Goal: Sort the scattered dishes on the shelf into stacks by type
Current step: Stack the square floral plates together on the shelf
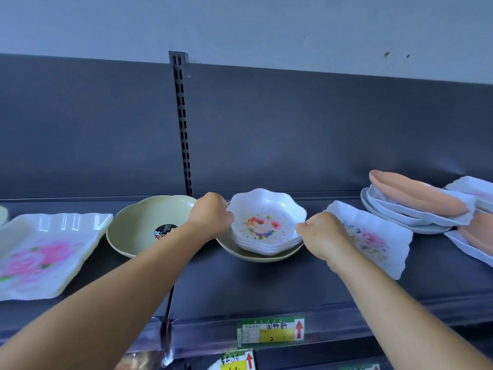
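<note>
A small stack of white scalloped floral bowls [265,222] sits inside a pale green bowl [256,256] at the shelf's middle. My left hand [212,213] grips the stack's left rim. My right hand [324,232] pinches its right rim. A second green bowl [138,222] with a dark sticker stands to the left. A large white square floral plate [40,252] lies at the far left. Partly under my right wrist lies a smaller white square floral plate [378,239].
At the right stands a leaning pile of white dishes [405,214] with peach oval plates [410,193] on top. More white and peach dishes [474,236] reach the right edge. The dark shelf [240,289] has a back panel, a slotted upright [182,124] and a price label [270,331] on its front.
</note>
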Motion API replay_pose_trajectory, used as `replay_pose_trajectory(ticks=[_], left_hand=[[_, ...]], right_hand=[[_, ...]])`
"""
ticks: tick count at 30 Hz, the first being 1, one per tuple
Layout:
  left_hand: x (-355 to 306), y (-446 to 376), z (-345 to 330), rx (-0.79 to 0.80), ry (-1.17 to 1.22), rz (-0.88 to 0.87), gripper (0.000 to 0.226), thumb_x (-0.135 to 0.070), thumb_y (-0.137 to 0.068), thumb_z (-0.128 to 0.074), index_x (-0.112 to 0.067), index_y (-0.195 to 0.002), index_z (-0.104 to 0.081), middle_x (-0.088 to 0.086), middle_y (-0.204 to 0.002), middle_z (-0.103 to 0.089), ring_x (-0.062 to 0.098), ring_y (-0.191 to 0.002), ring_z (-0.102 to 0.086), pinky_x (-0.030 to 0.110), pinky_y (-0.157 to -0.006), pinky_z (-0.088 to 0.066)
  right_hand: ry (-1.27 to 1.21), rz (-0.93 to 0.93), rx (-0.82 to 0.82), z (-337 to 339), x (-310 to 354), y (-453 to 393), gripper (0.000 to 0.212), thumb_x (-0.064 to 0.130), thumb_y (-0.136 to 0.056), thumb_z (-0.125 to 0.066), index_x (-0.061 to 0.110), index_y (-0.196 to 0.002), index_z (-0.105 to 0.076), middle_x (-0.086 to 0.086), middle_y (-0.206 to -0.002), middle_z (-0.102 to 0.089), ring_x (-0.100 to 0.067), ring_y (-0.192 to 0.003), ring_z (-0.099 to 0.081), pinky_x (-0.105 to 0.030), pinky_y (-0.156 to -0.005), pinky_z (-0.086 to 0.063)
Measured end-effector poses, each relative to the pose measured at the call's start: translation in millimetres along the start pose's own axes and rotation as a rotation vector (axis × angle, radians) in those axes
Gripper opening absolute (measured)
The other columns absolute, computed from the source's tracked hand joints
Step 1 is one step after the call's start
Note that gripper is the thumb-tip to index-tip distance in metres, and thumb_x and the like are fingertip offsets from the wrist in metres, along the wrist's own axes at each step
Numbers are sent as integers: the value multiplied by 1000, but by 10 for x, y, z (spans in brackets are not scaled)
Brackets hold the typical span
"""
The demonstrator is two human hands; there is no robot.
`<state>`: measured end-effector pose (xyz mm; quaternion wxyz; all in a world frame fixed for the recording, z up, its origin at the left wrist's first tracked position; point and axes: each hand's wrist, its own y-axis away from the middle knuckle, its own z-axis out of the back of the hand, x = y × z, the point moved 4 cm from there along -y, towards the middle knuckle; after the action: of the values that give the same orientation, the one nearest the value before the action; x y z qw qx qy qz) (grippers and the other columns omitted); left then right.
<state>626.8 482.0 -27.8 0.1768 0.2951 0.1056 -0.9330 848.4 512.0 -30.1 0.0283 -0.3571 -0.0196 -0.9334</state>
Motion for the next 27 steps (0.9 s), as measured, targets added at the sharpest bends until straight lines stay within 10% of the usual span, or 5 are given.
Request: replay_pose_trajectory(ticks=[27], left_hand=[[1671, 1192, 1960, -532, 284, 80, 27, -21, -87, -48, -2, -71, -57, 4, -60, -41, 18, -56, -26, 25, -51, -23]], right_hand=[[-444, 410, 214, -1202, 1894, 862, 30, 20, -92, -48, -6, -87, -63, -7, -66, -66, -20, -58, -61, -37, -67, -51]])
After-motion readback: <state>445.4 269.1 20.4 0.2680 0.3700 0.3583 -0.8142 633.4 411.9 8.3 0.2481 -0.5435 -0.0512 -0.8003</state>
